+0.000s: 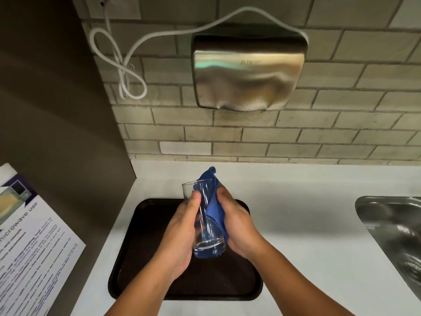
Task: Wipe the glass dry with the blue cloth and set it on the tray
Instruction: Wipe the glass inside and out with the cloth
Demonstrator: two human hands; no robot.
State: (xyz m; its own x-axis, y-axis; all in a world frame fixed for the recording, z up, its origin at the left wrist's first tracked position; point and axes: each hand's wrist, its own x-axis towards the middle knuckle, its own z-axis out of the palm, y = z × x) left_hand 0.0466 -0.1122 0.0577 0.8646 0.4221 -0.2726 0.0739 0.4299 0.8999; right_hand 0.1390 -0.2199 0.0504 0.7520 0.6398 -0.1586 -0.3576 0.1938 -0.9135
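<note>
A tall clear glass is held in the air above the dark brown tray, its mouth tilted away from me and its base toward me. My left hand grips the glass along its left side. My right hand presses the blue cloth against the glass's right side. The cloth wraps behind the glass, and one corner sticks up past the rim. Nothing stands on the part of the tray that shows.
The tray lies on a white counter. A steel sink is set in the counter at the right. A metal hand dryer with a white cable hangs on the tiled wall behind. A printed notice hangs at the left.
</note>
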